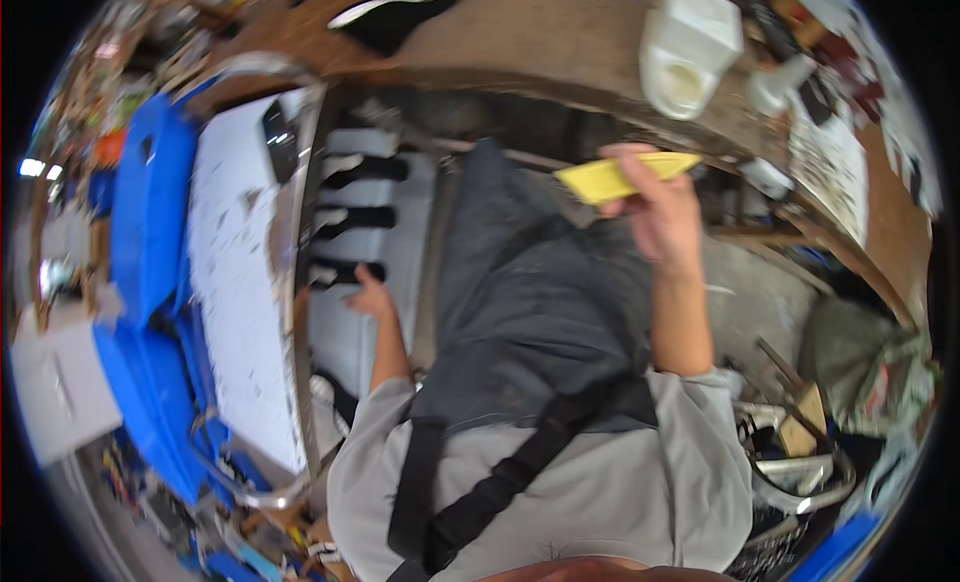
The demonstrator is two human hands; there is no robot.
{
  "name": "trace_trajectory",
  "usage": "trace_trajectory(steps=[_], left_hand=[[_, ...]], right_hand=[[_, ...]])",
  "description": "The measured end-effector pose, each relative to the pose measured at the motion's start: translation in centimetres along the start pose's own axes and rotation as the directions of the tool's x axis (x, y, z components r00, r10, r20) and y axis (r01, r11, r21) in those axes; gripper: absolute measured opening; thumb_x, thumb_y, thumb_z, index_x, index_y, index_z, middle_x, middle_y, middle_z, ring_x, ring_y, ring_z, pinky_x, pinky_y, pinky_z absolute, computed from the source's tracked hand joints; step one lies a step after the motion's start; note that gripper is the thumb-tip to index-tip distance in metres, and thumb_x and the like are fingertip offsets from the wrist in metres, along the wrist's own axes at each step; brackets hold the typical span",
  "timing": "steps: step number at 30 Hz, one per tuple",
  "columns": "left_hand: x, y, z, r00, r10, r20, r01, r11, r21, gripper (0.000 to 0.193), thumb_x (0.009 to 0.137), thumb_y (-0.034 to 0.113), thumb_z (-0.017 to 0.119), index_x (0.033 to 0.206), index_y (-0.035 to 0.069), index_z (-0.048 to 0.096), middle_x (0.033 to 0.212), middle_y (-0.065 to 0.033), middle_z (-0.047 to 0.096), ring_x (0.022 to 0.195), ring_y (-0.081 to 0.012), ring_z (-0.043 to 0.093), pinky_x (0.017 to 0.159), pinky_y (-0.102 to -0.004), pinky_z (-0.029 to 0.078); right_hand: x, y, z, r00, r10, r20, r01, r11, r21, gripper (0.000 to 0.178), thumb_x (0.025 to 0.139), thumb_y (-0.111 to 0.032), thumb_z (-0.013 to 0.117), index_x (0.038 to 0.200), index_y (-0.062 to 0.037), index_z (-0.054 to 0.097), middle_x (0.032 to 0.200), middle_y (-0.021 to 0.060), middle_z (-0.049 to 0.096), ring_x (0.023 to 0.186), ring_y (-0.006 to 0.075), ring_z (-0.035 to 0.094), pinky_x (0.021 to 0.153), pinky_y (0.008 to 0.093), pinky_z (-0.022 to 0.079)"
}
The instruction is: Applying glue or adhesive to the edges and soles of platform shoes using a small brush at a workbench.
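My right hand (655, 204) is raised in front of my lap, its fingers and thumb closed on a flat yellow brush-like tool (610, 180). A darker, bristle-like edge shows at the tool's left end. Lower on the left, my left hand (372, 294) reaches over a grey board (405, 222), thumb and fingers apart beside the end of a curved black piece (338, 272). Two similar pieces lie beyond it in a row, a black piece (358, 218) and a farther one (372, 170) with a pale end. Motion blurs the left fingertips.
A brown worktable (540, 42) curves across the far side, bearing a white plastic container (690, 52) and a black piece with a white edge (395, 17). On the left stand a white panel (235, 262) and a blue plastic chair (150, 212). An olive bag (850, 362) sits at right.
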State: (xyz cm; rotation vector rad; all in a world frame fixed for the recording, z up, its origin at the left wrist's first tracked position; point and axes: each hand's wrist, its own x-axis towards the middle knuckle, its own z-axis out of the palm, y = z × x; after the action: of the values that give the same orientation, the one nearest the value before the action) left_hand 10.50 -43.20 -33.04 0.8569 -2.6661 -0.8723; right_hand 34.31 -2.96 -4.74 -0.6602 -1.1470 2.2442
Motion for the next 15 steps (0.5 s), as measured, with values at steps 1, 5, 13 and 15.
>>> trace_trajectory(steps=[1,5,13,15], left_hand=[[-1.7,-0.8,-1.0,0.993,0.108,-0.045,-0.107,0.994,0.022,0.107,0.077,0.063,0.06,0.132,-0.021,0.02,0.138,-0.0372,0.025,0.129,-0.0444,0.03,0.107,-0.0481,0.026],[-7.1,1.6,-3.8,0.915,0.402,0.037,-0.395,0.91,-0.124,0.074,0.086,0.042,0.06,0.13,-0.011,0.034,0.136,-0.0301,0.033,0.123,-0.0383,0.038,0.103,-0.0452,0.031],[-18.2,21.0,-9.9,0.413,0.826,0.383,-0.263,0.511,-0.819,0.028,0.087,0.003,0.058,0.113,-0.005,0.056,0.096,-0.0137,0.063,0.086,-0.0186,0.061,0.08,-0.0279,0.048],[-21.0,25.4,-13.1,0.185,0.97,0.158,-0.358,0.216,-0.908,0.023,0.079,-0.004,0.064,0.101,-0.004,0.061,0.089,-0.0148,0.065,0.076,-0.0203,0.063,0.069,-0.0297,0.051]], right_hand=[[0.0,-0.2,0.6,0.997,-0.017,0.079,0.011,0.997,0.072,0.023,0.089,-0.017,0.061,0.101,0.0022,0.062,0.088,0.0117,0.065,0.061,0.0162,0.064,0.052,0.0252,0.052],[-0.4,-1.7,3.1,0.991,-0.02,0.131,0.006,0.994,0.105,0.023,0.091,-0.017,0.058,0.105,0.0014,0.06,0.073,0.011,0.064,0.047,0.0132,0.055,0.045,0.0232,0.042],[-0.3,-3.2,5.6,0.973,-0.136,0.186,0.062,0.932,0.357,0.025,0.092,-0.02,0.058,0.108,-0.0001,0.059,0.078,0.0079,0.062,0.042,0.0108,0.05,0.038,0.0217,0.036],[-0.3,-3.4,6.2,0.958,-0.214,0.192,0.121,0.906,0.406,0.026,0.092,-0.02,0.057,0.109,0.0,0.057,0.075,0.0072,0.06,0.041,0.0104,0.049,0.037,0.0217,0.036]])
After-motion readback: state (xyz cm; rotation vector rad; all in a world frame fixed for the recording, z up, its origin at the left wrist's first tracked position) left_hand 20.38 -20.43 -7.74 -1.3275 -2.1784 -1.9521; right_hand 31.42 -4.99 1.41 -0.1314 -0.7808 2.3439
